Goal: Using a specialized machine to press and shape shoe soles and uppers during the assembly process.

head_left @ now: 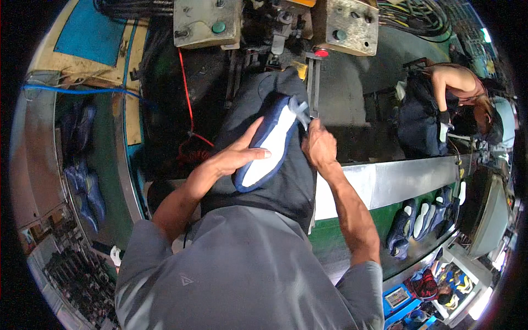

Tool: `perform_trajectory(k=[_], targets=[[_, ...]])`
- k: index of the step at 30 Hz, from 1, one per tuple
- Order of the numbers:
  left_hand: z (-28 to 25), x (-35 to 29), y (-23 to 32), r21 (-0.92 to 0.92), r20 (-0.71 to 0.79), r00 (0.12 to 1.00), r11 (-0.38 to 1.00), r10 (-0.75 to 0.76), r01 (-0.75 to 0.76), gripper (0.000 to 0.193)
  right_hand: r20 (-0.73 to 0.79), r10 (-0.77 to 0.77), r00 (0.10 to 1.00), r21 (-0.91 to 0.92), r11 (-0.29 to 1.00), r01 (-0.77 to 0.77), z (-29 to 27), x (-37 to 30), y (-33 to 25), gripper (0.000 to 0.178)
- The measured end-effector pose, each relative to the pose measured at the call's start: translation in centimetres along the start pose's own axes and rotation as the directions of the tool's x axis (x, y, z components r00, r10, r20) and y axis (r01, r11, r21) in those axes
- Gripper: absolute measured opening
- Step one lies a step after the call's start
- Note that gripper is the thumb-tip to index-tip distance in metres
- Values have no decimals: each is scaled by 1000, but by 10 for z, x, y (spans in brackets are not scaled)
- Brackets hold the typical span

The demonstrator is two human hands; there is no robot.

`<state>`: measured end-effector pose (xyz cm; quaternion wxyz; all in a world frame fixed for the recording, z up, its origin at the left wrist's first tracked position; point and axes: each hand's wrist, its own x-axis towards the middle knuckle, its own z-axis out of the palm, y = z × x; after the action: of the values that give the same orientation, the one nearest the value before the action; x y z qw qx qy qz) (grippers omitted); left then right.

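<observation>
On my lap, over dark trousers, lies a navy shoe upper [269, 146] with its white underside turned up and its toe toward me. My left hand [236, 157] grips it by the middle, thumb pressed on the white underside and fingers along the left edge. At the far end a greyish, see-through strip [300, 111] sticks out from the shoe. Just right of that end is my right hand [320, 144], closed in a fist. A small dark tip shows above its fingers; what it holds is mostly hidden.
Ahead stands a machine with two metal control boxes [345, 27] and a red button [321, 53]. A red cable [186, 93] hangs at left. Navy shoes [421, 220] lie on a green conveyor [341, 242] at right; more shoes [83, 187] are far left. A co-worker [456, 88] sits at right.
</observation>
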<state>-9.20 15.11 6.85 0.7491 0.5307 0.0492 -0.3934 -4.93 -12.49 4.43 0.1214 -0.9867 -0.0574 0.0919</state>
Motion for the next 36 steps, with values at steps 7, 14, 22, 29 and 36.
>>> perform_trajectory(k=[7,14,22,29,36], targets=[[0,1,-2,5,-19,1000,1000,-13,13,104,-109,102,989,192,978,-80,-3,2,-1,31],[10,-21,14,-125,7,994,987,105,-103,104,-64,290,955,333,908,-254,17,-56,53,28],[30,-34,23,320,130,931,874,342,-366,115,-103,575,811,231,807,-543,75,-210,123,44],[55,-36,-7,811,287,819,330,497,-484,116,-59,123,991,997,-37,64,-114,-104,7,68],[51,-34,-32,722,446,635,166,630,-672,128,9,-260,966,995,94,16,-145,-87,-23,46]])
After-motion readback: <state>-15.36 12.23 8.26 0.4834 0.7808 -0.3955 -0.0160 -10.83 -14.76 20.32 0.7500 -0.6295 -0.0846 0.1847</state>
